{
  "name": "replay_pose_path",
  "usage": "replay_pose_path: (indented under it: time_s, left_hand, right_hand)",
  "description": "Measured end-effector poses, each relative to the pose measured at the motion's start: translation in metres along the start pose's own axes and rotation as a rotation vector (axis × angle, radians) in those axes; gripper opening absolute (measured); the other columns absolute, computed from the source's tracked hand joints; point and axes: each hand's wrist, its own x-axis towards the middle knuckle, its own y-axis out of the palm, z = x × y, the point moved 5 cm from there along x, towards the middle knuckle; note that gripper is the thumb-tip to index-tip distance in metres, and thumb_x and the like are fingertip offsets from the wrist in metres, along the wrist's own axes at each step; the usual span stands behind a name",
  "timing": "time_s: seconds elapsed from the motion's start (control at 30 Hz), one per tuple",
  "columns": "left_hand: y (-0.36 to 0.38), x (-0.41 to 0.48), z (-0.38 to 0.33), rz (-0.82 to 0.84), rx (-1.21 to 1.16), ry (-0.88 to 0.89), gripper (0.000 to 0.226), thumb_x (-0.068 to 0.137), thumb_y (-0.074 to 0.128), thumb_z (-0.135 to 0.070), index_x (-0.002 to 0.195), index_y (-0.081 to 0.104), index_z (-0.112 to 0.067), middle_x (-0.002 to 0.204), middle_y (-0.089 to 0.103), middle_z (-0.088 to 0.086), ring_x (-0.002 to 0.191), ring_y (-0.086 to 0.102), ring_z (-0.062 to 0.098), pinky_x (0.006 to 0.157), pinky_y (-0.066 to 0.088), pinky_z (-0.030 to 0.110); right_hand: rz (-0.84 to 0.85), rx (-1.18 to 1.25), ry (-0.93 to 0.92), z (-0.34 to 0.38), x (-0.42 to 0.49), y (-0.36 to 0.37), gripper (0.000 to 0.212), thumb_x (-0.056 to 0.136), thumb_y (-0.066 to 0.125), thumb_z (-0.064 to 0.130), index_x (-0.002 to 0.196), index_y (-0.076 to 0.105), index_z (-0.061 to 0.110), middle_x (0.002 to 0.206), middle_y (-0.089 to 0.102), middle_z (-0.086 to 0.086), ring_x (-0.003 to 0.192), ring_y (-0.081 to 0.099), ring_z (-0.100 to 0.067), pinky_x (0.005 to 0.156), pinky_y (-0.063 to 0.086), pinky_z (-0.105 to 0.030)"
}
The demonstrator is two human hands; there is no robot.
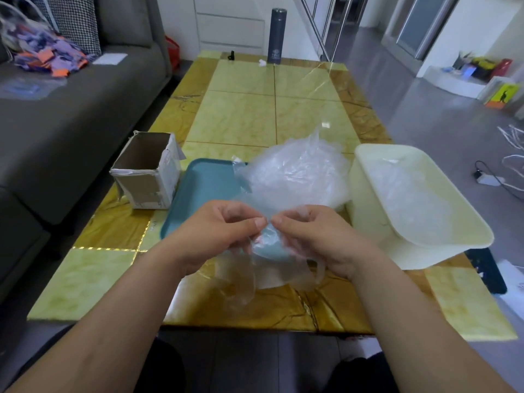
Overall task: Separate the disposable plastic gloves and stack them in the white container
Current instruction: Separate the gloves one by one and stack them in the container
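**Obs.: one glove pinched between both hands, above near edge of tray**

Head view, person seated at yellow-tiled surface (255, 114).

- Left hand (224, 234): fingers curled, thumb and forefinger pinching the top edge of a clear plastic glove (255, 268).
- Right hand (317, 239): same pinch on the same glove, thumb tip just beside the left thumb tip. Other fingers curled behind the film.
- Glove hangs from the two pinch points, crumpled, with its lower part draped towards the surface in front of the tray. Whether it is one layer or two stuck together: cannot tell.
- Pile of gloves (295, 171): loose, translucent heap resting on the right part of the teal tray (204, 188), just behind the hands.
- White container (368, 211): on the surface to the right of the tray, close beside the pile, open side up. Clear film (411, 199) lies inside it; number of gloves not readable.
- Cardboard box (147, 171): open-topped, torn, left of the tray.
- Dark flask (277, 35): upright at the far edge of the surface, well apart from the work area.
- Grey sofa (71, 109) along the left side.
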Motion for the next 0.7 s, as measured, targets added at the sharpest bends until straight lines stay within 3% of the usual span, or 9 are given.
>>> replay_pose_path:
  time_s: [0.1, 0.2, 0.27, 0.33, 0.4, 0.47, 0.53, 0.6, 0.7]
  left_hand:
    - [-0.005, 0.004, 0.003, -0.077, 0.003, 0.008, 0.013, 0.095, 0.074, -0.023, 0.098, 0.08, -0.012, 0.073, 0.067, 0.006, 0.063, 0.06, 0.015, 0.062, 0.05, 0.028]
    - [-0.015, 0.008, 0.007, -0.139, 0.003, 0.01, 0.012, 0.095, 0.075, -0.025, 0.087, 0.078, -0.017, 0.07, 0.066, 0.005, 0.061, 0.059, 0.015, 0.064, 0.049, 0.034]
    - [-0.014, 0.007, 0.007, -0.12, 0.017, 0.016, 0.012, 0.095, 0.075, -0.024, 0.088, 0.077, -0.015, 0.071, 0.067, 0.005, 0.062, 0.059, 0.016, 0.064, 0.05, 0.032]
    - [-0.006, 0.005, 0.004, -0.098, 0.028, 0.016, 0.013, 0.096, 0.074, -0.023, 0.093, 0.077, -0.01, 0.072, 0.069, 0.005, 0.063, 0.061, 0.017, 0.063, 0.051, 0.03]
    - [0.0, 0.009, 0.003, -0.169, 0.083, 0.02, 0.015, 0.099, 0.071, -0.023, 0.097, 0.077, -0.01, 0.078, 0.074, 0.003, 0.064, 0.065, 0.015, 0.064, 0.053, 0.033]
    - [-0.002, 0.022, 0.004, -0.353, 0.285, 0.051, 0.014, 0.101, 0.068, -0.028, 0.097, 0.077, -0.017, 0.085, 0.075, -0.003, 0.069, 0.068, 0.009, 0.066, 0.055, 0.032]
    - [0.0, 0.039, -0.003, -0.485, 0.536, 0.146, 0.012, 0.099, 0.068, -0.031, 0.106, 0.074, -0.024, 0.101, 0.071, -0.012, 0.088, 0.068, 0.007, 0.081, 0.053, 0.031]
    - [0.013, 0.062, -0.01, -0.445, 0.725, 0.265, 0.028, 0.099, 0.067, -0.03, 0.126, 0.069, -0.025, 0.135, 0.062, -0.008, 0.122, 0.06, 0.014, 0.102, 0.048, 0.035]
    - [0.038, 0.099, -0.019, -0.279, 0.925, 0.24, 0.059, 0.101, 0.062, -0.028, 0.157, 0.041, -0.033, 0.172, 0.019, -0.007, 0.156, 0.022, 0.017, 0.119, 0.034, 0.041]
  right_hand:
    - [-0.128, 0.059, -0.005, -0.005, 0.006, -0.006, 0.034, 0.076, 0.09, 0.041, 0.095, 0.08, 0.014, 0.094, 0.062, -0.03, 0.089, 0.05, -0.035, 0.074, 0.039, -0.045]
    - [-0.144, 0.047, 0.003, -0.006, 0.009, -0.017, 0.054, 0.07, 0.093, 0.049, 0.1, 0.077, 0.006, 0.093, 0.063, -0.024, 0.085, 0.052, -0.035, 0.076, 0.04, -0.048]
    - [-0.062, 0.038, -0.002, -0.005, 0.006, -0.017, 0.045, 0.08, 0.088, 0.04, 0.106, 0.078, 0.005, 0.097, 0.073, -0.019, 0.08, 0.063, -0.036, 0.075, 0.053, -0.041]
    - [-0.044, 0.006, -0.034, -0.003, 0.003, -0.017, 0.029, 0.089, 0.081, 0.03, 0.109, 0.08, 0.009, 0.099, 0.079, -0.013, 0.091, 0.074, -0.029, 0.081, 0.059, -0.035]
    - [-0.161, -0.093, -0.082, 0.002, 0.001, -0.021, 0.018, 0.095, 0.075, 0.028, 0.104, 0.079, 0.013, 0.078, 0.076, -0.008, 0.066, 0.068, -0.022, 0.057, 0.054, -0.026]
    - [-0.386, -0.334, -0.125, 0.008, -0.001, -0.034, 0.013, 0.099, 0.069, 0.031, 0.096, 0.076, 0.02, 0.062, 0.07, -0.001, 0.051, 0.06, -0.01, 0.045, 0.041, -0.014]
    - [-0.548, -0.542, -0.17, 0.011, -0.003, -0.047, 0.017, 0.101, 0.063, 0.033, 0.09, 0.072, 0.023, 0.065, 0.07, -0.001, 0.058, 0.063, -0.006, 0.046, 0.038, -0.012]
    - [-0.591, -0.654, -0.152, 0.009, -0.004, -0.053, 0.022, 0.102, 0.058, 0.032, 0.087, 0.068, 0.019, 0.066, 0.066, 0.0, 0.063, 0.062, -0.009, 0.048, 0.036, -0.017]
    - [-0.573, -0.708, -0.08, -0.001, -0.001, -0.055, 0.037, 0.103, 0.056, 0.024, 0.067, 0.048, 0.02, 0.06, 0.046, 0.006, 0.057, 0.047, -0.009, 0.045, 0.025, -0.017]
